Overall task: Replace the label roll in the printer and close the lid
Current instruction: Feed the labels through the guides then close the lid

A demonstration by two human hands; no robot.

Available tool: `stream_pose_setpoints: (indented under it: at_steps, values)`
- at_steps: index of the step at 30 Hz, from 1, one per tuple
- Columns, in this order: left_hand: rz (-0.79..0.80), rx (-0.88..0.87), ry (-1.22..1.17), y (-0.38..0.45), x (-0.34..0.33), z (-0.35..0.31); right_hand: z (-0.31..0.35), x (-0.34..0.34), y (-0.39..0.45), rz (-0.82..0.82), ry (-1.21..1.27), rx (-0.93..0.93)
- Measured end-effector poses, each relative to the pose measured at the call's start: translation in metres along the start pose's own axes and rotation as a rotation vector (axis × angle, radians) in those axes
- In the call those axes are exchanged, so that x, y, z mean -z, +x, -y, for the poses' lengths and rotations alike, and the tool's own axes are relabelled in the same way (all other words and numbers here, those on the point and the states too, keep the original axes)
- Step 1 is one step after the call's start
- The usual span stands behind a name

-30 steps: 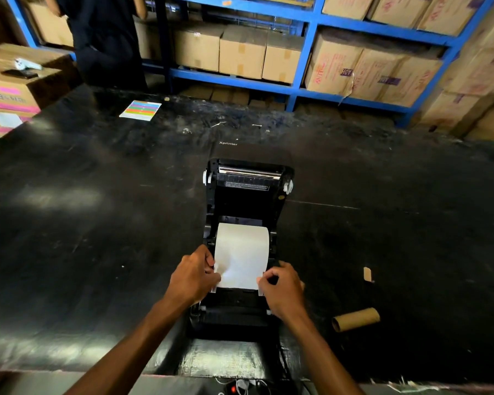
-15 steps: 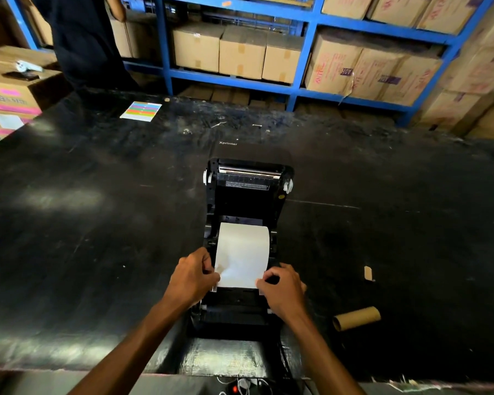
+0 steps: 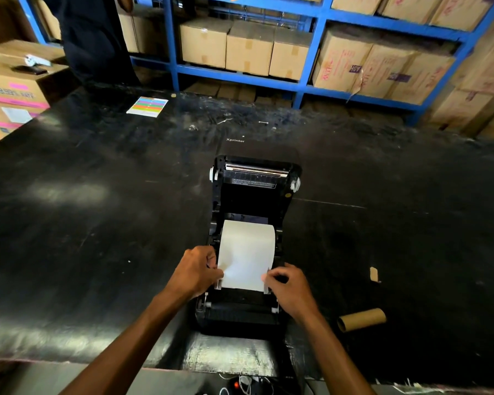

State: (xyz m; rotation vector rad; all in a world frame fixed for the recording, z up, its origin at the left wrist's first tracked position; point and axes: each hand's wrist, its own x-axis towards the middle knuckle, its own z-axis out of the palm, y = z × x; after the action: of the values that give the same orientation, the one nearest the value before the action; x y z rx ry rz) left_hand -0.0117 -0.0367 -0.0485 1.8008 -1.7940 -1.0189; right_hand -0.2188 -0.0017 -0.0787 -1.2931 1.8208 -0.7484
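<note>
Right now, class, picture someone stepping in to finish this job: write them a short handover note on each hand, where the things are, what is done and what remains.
Left hand: pinching the left edge of the label paper.
Right hand: pinching its right edge.
Things: printer on the black table, lid swung open and back; empty cardboard core lies to the right of the printer.
Done: new roll seated, paper drawn forward.
Left: feed the paper's end between the guides, then close the lid.
</note>
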Motion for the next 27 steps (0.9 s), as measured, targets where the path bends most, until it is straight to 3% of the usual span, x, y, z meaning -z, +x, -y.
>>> stream_pose_setpoints:
  at_steps: [27]
  values:
    - [0.011, -0.050, -0.024, 0.001, 0.005, 0.004, -0.003, 0.008, 0.005, 0.087, -0.100, 0.033]
